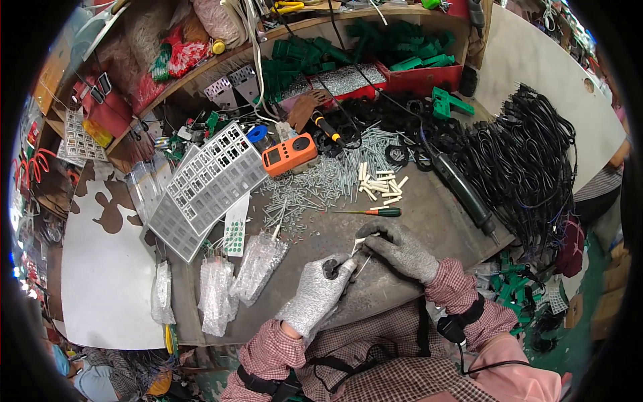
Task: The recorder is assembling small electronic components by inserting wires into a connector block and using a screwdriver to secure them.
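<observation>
My gloved left hand (324,289) and my gloved right hand (406,250) meet over the near middle of the bench, fingertips pinched together. Between them is a small white tube (358,242), partly covered by the fingers. A thin pale rod (363,266) sticks out below the fingertips; what it belongs to cannot be made out. Just beyond the hands lies a green-handled screwdriver (386,212). Behind that is a small heap of similar white tubes (383,184), beside a wide spread of long silver screws (315,184).
An orange meter (289,155) stands by grey compartment trays (218,177). A dark electric screwdriver (462,191) lies at right, next to bundled black cables (529,147). Bubble-wrapped packs (260,268) rest at left. Red bins (422,79) with green parts line the back.
</observation>
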Demonstrator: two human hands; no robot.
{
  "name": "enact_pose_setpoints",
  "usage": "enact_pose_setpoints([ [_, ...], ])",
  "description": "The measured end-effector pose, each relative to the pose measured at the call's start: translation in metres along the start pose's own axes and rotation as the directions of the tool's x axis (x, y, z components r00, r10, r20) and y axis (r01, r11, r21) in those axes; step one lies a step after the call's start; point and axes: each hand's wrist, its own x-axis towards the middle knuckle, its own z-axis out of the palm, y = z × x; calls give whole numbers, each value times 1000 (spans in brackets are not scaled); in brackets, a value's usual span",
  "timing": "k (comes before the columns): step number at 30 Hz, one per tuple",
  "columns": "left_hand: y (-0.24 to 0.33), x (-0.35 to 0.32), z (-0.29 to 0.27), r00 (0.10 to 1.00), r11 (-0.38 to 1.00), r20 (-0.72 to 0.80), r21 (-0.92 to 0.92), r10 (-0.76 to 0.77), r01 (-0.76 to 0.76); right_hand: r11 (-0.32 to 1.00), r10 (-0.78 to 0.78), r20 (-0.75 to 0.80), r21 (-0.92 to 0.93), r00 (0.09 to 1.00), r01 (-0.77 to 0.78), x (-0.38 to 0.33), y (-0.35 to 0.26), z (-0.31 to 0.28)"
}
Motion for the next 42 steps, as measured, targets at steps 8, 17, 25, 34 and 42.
enact_pose_setpoints([
  [8, -10, 9, 1, 985, 981, -50, 107, 167, -161, 977, -96, 0, -189, 995, 94, 2, -1, -7],
  [17, -19, -2, -4, 962, 953, -135, 220, 239, -206, 913, -196, 145, -335, 970, 234, 6, -18, 10],
  [25, -35, -35, -7, 947, 793, -81, 571, 311, -211, 998, -55, 87, -35, 995, 59, -21, -26, 52],
  [34, -47, -25, -1, 925, 843, -151, 481, 349, -239, 998, 64, 59, 6, 996, -64, -21, 5, 59],
  [42, -55, -29, 2, 900, 799, -105, 511, 423, -316, 969, 105, 103, 213, 989, -125, -27, 8, 58],
])
